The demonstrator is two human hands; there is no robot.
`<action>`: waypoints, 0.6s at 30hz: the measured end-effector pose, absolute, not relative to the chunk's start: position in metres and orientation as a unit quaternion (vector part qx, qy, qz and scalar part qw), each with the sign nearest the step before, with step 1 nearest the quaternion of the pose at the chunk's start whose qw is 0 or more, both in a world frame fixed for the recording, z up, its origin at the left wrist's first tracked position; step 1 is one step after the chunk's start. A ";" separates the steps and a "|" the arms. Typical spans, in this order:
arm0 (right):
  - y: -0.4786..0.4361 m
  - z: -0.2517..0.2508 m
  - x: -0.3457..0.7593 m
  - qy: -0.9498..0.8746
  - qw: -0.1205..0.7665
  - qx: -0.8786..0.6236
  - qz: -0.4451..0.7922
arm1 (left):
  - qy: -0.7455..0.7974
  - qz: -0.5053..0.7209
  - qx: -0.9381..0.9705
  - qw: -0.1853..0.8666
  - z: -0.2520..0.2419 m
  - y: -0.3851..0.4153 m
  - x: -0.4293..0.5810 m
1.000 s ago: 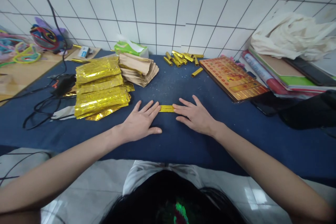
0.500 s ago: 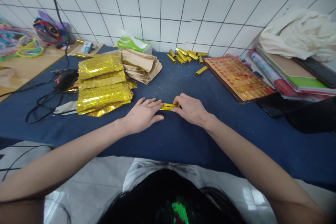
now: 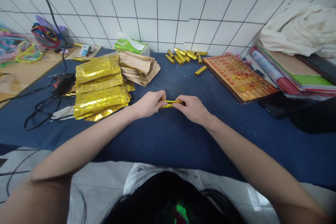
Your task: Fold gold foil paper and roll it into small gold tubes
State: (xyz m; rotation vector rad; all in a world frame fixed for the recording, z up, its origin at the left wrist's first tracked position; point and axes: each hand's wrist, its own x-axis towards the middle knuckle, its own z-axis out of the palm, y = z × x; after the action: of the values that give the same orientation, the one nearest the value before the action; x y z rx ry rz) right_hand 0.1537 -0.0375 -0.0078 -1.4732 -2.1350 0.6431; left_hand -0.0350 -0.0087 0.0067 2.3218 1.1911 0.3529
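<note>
A narrow folded strip of gold foil paper [image 3: 170, 104] lies crosswise on the dark blue cloth [image 3: 170, 140] in front of me. My left hand [image 3: 151, 104] pinches its left end, fingers closed. At the right end, the thumb and fingers of my right hand [image 3: 192, 107] grip it too. Both ends are hidden under the fingers. Left of my hands is a fanned stack of gold foil sheets [image 3: 101, 87]. Behind it sits a pile of brown-backed paper [image 3: 139, 68]. Several small gold rolls [image 3: 183, 56] lie near the wall, and one single roll [image 3: 200, 70] sits apart.
An orange-gold printed pack [image 3: 238, 77] lies at the right, beside stacked books [image 3: 294, 73] under a cream cloth [image 3: 301, 29]. A green tissue pack [image 3: 131, 46] stands against the tiled wall. Black cables [image 3: 43, 106] curl at the left.
My left hand has gone from lying flat with fingers stretched to pinching the strip's left end. My right hand still grips the right end. The view has shifted slightly.
</note>
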 end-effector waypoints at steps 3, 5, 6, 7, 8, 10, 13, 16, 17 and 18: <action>-0.036 -0.005 0.158 -0.685 0.327 -0.511 0.403 | 0.420 0.187 0.817 0.348 0.012 -0.005 -0.028; -0.037 -0.003 0.159 -0.622 0.379 -0.484 0.484 | 0.405 0.240 0.783 0.406 0.012 -0.003 -0.024; -0.038 -0.002 0.159 -0.598 0.401 -0.473 0.508 | 0.398 0.266 0.761 0.438 0.011 -0.003 -0.023; -0.038 -0.002 0.159 -0.579 0.419 -0.465 0.523 | 0.390 0.289 0.736 0.472 0.010 -0.003 -0.023; -0.039 -0.001 0.159 -0.564 0.435 -0.459 0.531 | 0.381 0.307 0.711 0.506 0.009 -0.003 -0.023; -0.041 -0.001 0.158 -0.547 0.459 -0.452 0.535 | 0.360 0.326 0.665 0.567 0.008 -0.006 -0.024; -0.041 -0.003 0.156 -0.534 0.482 -0.446 0.532 | 0.340 0.340 0.611 0.629 0.009 -0.011 -0.027; -0.041 -0.006 0.155 -0.518 0.493 -0.434 0.548 | 0.334 0.359 0.567 0.662 0.009 -0.014 -0.028; -0.041 -0.007 0.155 -0.510 0.495 -0.429 0.558 | 0.334 0.365 0.553 0.670 0.009 -0.014 -0.027; -0.041 -0.007 0.155 -0.502 0.498 -0.422 0.568 | 0.334 0.371 0.540 0.677 0.009 -0.015 -0.027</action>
State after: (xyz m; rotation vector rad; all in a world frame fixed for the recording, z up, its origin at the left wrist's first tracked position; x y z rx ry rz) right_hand 0.1553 -0.0413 -0.0071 -1.0227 -1.2146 1.3740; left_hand -0.0272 -0.0146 0.0086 1.2144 0.7518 0.8340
